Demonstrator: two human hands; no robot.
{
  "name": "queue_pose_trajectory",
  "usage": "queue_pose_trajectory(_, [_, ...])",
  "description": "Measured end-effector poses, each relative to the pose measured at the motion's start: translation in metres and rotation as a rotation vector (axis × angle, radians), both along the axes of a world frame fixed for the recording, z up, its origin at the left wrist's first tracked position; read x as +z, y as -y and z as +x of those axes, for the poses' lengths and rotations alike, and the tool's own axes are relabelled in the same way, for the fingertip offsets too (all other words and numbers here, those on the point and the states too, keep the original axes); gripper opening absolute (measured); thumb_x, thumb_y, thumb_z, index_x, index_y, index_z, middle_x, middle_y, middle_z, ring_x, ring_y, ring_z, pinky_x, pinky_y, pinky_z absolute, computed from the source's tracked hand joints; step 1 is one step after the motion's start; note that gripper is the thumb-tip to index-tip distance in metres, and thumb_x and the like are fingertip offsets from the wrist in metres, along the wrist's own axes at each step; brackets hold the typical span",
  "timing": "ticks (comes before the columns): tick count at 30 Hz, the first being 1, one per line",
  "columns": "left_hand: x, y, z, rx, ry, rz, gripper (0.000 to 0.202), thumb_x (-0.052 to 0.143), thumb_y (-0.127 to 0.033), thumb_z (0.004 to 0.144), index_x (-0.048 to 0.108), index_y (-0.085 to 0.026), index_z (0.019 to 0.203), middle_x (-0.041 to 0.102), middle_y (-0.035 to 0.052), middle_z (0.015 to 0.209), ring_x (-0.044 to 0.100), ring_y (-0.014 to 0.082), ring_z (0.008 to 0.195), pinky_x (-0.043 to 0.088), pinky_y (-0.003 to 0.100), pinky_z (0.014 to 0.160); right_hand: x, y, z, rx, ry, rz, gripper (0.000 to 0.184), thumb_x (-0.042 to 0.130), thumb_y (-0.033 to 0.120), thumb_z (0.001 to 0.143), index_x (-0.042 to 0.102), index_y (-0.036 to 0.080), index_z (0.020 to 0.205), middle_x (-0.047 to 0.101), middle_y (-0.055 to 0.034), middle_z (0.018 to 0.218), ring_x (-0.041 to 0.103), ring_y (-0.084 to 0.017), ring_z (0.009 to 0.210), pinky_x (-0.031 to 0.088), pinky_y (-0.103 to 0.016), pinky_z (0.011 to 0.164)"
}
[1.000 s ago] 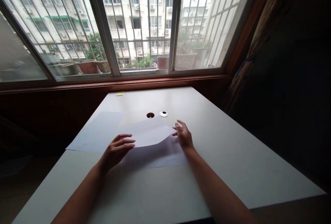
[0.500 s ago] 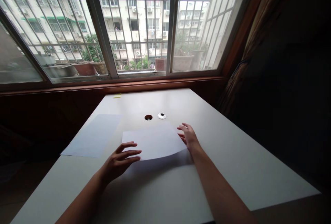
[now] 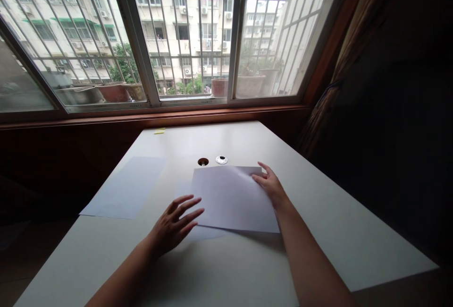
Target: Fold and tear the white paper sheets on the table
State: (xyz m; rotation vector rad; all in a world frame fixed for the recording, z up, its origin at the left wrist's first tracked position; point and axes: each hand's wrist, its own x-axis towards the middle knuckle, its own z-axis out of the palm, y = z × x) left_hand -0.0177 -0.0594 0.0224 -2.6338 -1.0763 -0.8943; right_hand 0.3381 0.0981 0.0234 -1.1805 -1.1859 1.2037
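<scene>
Your right hand point(image 3: 272, 186) has its thumb and fingers clamped on the far right corner of the upper sheet point(image 3: 231, 200), which sits mid-worktop point(image 3: 226, 278), its near right part lifted above a shadow. Your left hand point(image 3: 175, 224) has its fingers spread apart at that sheet's left edge; you cannot tell whether the fingertips touch it. A lower sheet point(image 3: 208, 235) shows from beneath, along the left and near sides. To your left, well apart, a third sheet point(image 3: 123, 189) lies flat. Beyond your paper are a round hole point(image 3: 203, 161) and, just beside it, a silver ring point(image 3: 221, 160).
</scene>
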Motion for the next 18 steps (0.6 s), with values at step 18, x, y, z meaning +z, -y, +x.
queue_pose_trajectory(18, [-0.003, -0.005, -0.007, 0.546, -0.178, -0.226, 0.032, 0.048, -0.037, 0.099, 0.067, -0.023, 0.121, 0.065, 0.0094, 0.128, 0.063, 0.0287, 0.104, 0.056, 0.046, 0.086, -0.037, -0.003, 0.117, -0.512, 0.372, 0.09, 0.085, 0.071, 0.043, 0.067, 0.041, 0.022, 0.144, 0.067, -0.004, 0.09, 0.066, -0.023, 0.075, 0.053, -0.034, 0.072])
